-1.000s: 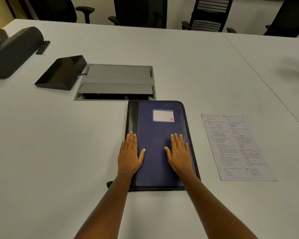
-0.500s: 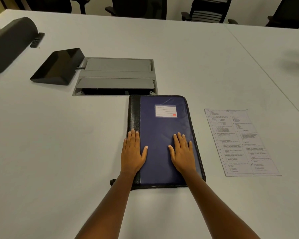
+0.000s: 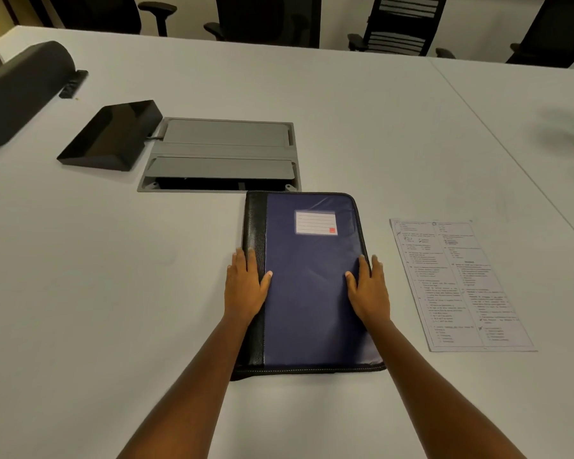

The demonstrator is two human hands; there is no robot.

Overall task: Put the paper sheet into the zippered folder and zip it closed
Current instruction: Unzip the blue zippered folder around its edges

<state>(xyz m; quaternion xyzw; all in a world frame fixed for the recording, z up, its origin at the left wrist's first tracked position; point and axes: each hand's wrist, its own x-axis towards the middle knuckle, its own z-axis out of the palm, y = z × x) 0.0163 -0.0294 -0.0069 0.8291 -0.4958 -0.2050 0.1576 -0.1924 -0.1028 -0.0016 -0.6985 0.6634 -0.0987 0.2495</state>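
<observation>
A dark blue zippered folder (image 3: 312,260) with a black spine and a white label lies closed and flat on the white table (image 3: 80,293). My left hand (image 3: 246,286) rests flat on its left edge, over the black spine. My right hand (image 3: 368,289) rests flat on its right edge, fingers reaching past the zipper. Both hands lie palm down with fingers extended and hold nothing. A printed paper sheet (image 3: 461,283) lies flat on the table just right of the folder, apart from it.
A grey cable hatch (image 3: 222,154) is set into the table just behind the folder. A black wedge-shaped device (image 3: 110,137) and a dark cylindrical unit (image 3: 17,94) sit at the far left. Office chairs (image 3: 401,21) line the far edge.
Both hands have slid outward from the folder's cover to its left and right edges. The view has shifted slightly; the folder and sheet stay in place.
</observation>
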